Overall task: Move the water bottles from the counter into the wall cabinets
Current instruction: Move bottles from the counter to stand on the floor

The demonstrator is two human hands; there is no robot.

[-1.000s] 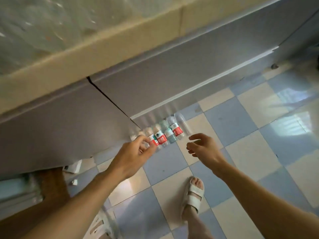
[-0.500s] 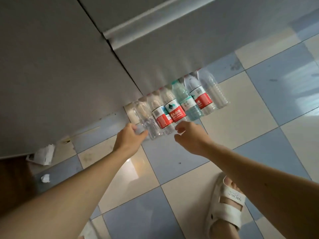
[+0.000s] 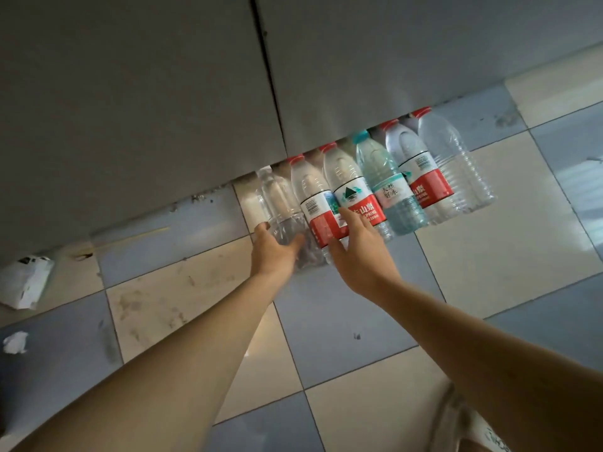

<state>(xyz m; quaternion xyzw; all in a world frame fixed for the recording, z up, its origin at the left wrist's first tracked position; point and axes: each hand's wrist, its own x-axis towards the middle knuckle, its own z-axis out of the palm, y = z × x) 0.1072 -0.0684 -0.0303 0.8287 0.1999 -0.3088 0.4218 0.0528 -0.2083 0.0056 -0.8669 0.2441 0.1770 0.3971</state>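
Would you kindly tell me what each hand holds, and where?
Left hand grips the clear unlabelled bottle near its base; right hand holds nothing.

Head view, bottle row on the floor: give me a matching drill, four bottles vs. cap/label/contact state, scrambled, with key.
Column A
1. clear unlabelled plastic bottle at the left end of the row
2. pale teal plastic bottle with a teal cap
3. clear ribbed unlabelled bottle at the right end
4. red-and-white labelled bottle with a barcode facing up

Column B
a. red cap, no label, no hand on it
b. left hand grips its base
c. only non-red cap visible
d. right hand touches its label

Pairs: 1-b, 2-c, 3-a, 4-d
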